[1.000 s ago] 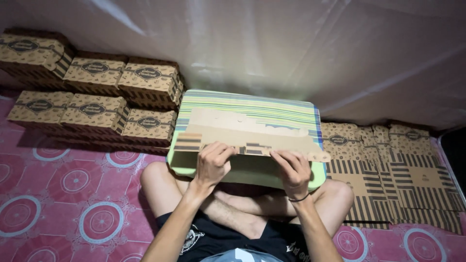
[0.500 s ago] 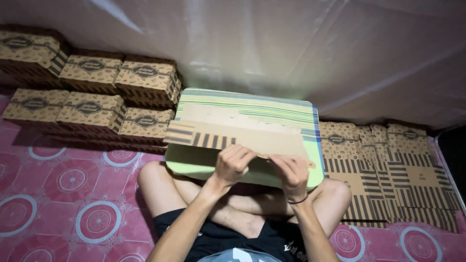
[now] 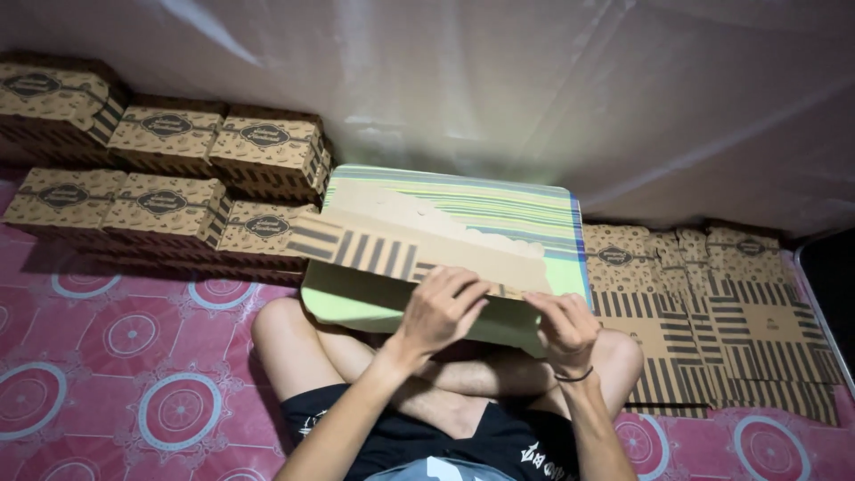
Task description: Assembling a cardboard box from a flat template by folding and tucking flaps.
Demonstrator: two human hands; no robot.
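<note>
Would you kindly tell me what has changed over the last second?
The cardboard blank shifted leftward across the green lap tray. The left hand moved right toward the right hand; both keep gripping its near edge. The folded boxes and flat stack stayed put.

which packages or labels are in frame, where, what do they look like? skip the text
Flat carton blank: on the green striped lap tray, held by left hand and right hand; tan, dark stripes.
Folded boxes: stacked upper left by the wall; tan, patterned, dark oval labels.
Flat blanks pile: right, on floor; tan, striped.
</note>
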